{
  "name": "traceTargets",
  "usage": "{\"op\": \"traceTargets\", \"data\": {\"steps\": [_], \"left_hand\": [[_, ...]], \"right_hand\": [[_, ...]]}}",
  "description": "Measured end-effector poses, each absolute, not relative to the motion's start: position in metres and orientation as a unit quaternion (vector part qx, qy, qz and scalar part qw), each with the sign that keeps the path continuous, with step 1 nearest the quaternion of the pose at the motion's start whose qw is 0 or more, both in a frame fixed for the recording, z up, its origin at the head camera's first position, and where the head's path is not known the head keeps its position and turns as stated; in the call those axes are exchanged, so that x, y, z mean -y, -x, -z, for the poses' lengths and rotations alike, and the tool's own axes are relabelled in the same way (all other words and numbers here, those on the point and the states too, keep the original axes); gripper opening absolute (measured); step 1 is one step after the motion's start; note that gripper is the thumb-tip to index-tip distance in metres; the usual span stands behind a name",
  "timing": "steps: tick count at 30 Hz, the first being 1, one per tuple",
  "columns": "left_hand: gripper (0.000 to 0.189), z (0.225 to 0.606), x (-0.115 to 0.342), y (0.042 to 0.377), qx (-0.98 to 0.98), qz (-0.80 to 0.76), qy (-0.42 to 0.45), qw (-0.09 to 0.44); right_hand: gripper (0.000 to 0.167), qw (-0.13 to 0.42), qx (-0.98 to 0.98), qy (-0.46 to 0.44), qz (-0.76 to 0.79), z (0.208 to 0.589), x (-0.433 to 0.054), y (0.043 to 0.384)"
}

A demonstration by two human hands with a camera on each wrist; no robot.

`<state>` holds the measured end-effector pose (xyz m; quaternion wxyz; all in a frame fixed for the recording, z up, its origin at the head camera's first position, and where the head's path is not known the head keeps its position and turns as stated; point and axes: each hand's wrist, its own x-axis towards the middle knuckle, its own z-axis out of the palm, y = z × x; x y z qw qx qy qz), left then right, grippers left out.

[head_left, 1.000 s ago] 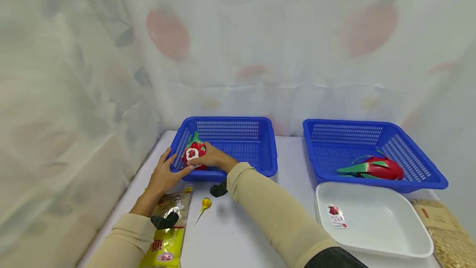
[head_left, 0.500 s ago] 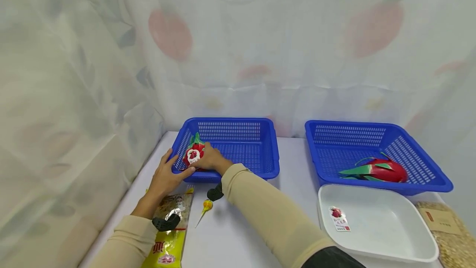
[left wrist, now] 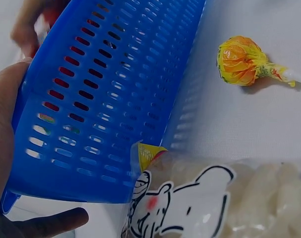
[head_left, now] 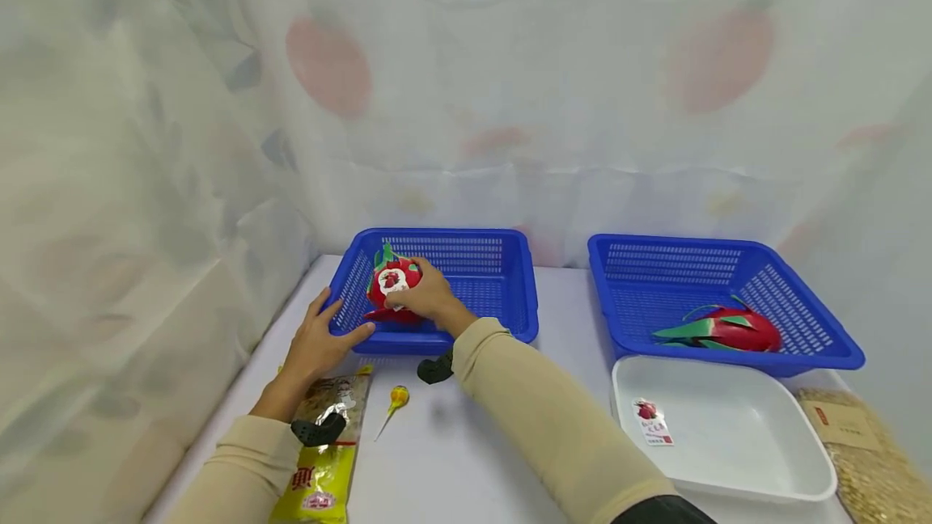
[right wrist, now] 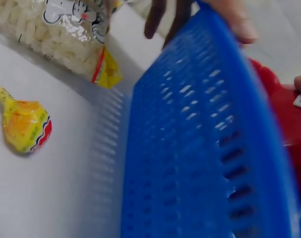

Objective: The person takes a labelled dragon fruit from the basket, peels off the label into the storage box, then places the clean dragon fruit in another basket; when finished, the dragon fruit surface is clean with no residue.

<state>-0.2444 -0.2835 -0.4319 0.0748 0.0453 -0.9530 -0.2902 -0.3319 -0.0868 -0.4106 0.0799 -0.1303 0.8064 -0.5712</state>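
The left-wrist view shows what the head view cannot: specks of red through the slotted front wall of the left blue basket (head_left: 480, 297), and a cartoon animal (left wrist: 197, 208) printed on the snack bag (head_left: 316, 479) over pale pieces. The right-wrist view alone shows the red-and-white band on the lollipop (head_left: 398, 399); there the basket wall and rim cover much of the fruit.

From the head, the right hand (head_left: 428, 293) is clasping a red dragon fruit (head_left: 404, 264) with a round white sticker (head_left: 391, 281), inside the basket near its left front corner. The left hand (head_left: 313, 350) grips nothing tightly; its extended fingers and thumb rest on that corner's rim.

The basket stands by the far left corner of the desk (head_left: 444, 475). The snack bag lies along the left edge, partly under the left forearm, with the lollipop just beside it. Toward the right edge are the right blue basket (head_left: 633, 306) with another dragon fruit (head_left: 746, 332), a white tray (head_left: 757, 427) with a small card (head_left: 653, 422), and a bag of grain (head_left: 874, 451).

Compared with half a second ago, the held fruit is higher and farther right, exposing a red shape (head_left: 393, 316) below; I cannot tell whether it is separate. The left hand has stayed put.
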Motion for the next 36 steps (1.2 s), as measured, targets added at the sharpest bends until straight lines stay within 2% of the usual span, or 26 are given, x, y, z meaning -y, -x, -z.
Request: {"op": "traceTargets", "data": {"steps": [9, 20, 29, 36], "left_hand": [[0.101, 0.433, 0.286, 0.245, 0.953, 0.290, -0.035, 0.075], [0.100, 0.434, 0.289, 0.247, 0.954, 0.291, -0.023, 0.072], [0.100, 0.438, 0.290, 0.248, 0.953, 0.294, -0.027, 0.072], [0.101, 0.437, 0.289, 0.246, 0.953, 0.293, -0.021, 0.078]], "right_hand": [[0.079, 0.077, -0.725, 0.141, 0.670, 0.388, 0.041, 0.315], [0.078, 0.045, -0.670, 0.165, 0.722, 0.367, -0.021, 0.265], [0.077, 0.051, -0.632, 0.219, 0.742, 0.377, -0.069, 0.225], [0.075, 0.051, -0.597, 0.266, 0.755, 0.406, -0.101, 0.197]]}}
